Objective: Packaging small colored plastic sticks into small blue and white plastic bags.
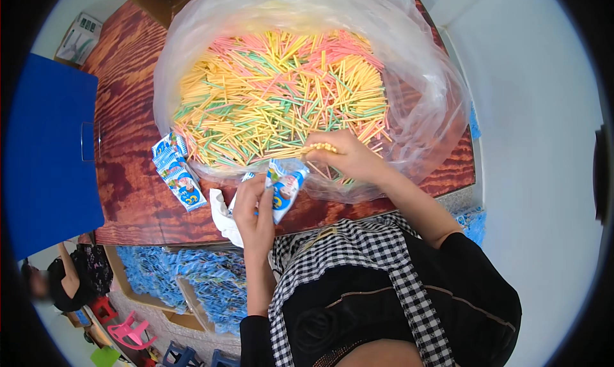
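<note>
My left hand (254, 215) grips a small blue-and-white packet (285, 189), held upright near the table's front edge. In my right hand (350, 156) is a bundle of thin yellow sticks (322, 148), ends showing between curled fingers, just above and right of the packet's top. Beyond both hands spreads a big heap of pink, yellow, orange and green sticks (275, 105), inside a wide-mouthed clear plastic bag (425, 79). Several similar packets (179, 175) lie overlapped in a row to the left. Beside my left hand is a crumpled white piece (224, 220), perhaps tissue or wrapper.
The red-brown wood-grain table (128, 194) carries all this. A blue panel (51, 156) stands at its left. Below are boxes of blue wrappers (204, 277). At lower left are another person (64, 277) and a pink chair (131, 332). A white wall (531, 111) borders the right.
</note>
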Action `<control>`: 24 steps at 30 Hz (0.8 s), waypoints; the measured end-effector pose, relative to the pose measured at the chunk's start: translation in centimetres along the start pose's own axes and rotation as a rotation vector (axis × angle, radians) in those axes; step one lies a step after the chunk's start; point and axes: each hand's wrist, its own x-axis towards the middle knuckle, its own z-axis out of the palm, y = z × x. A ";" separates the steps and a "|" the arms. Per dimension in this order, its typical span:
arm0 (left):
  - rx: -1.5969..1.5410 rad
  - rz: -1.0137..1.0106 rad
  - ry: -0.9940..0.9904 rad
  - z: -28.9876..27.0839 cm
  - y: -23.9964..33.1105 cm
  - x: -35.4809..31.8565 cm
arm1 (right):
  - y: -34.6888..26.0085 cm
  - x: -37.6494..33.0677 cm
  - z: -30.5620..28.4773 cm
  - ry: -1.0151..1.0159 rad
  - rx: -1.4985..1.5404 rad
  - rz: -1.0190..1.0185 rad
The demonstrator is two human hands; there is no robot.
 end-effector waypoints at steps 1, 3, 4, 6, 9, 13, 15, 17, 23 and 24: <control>-0.051 -0.149 0.005 -0.3 -0.9 -0.2 | -0.5 0.1 -0.8 -0.069 -0.075 0.085; -0.065 -0.111 0.057 -0.4 -1.8 -0.2 | -1.6 0.1 -1.4 -0.075 -0.101 0.040; -0.062 -0.105 0.019 -0.4 -1.9 0.0 | -2.5 0.2 -2.0 -0.157 -0.139 0.059; -0.046 -0.074 -0.033 -0.5 -1.7 0.2 | -2.8 0.5 -2.5 -0.237 -0.177 0.079; -0.056 0.019 -0.048 -0.2 -1.8 0.5 | -2.7 1.2 -2.8 -0.446 -0.267 0.064; -0.047 0.010 -0.098 0.1 -1.1 0.7 | -2.4 1.9 -3.0 -0.604 -0.466 0.100; 0.001 0.055 -0.126 0.3 -1.0 0.6 | -3.3 2.4 -2.8 -0.684 -0.504 0.111; 0.045 0.090 -0.117 0.7 -1.0 0.6 | -5.1 3.0 -2.7 -0.794 -0.532 0.329; 0.130 0.131 -0.083 1.5 -1.8 0.4 | -3.5 2.9 -1.7 -0.754 -0.791 0.195; 0.128 0.115 -0.069 1.4 -1.9 0.3 | -3.6 2.8 -1.6 -0.753 -0.790 0.195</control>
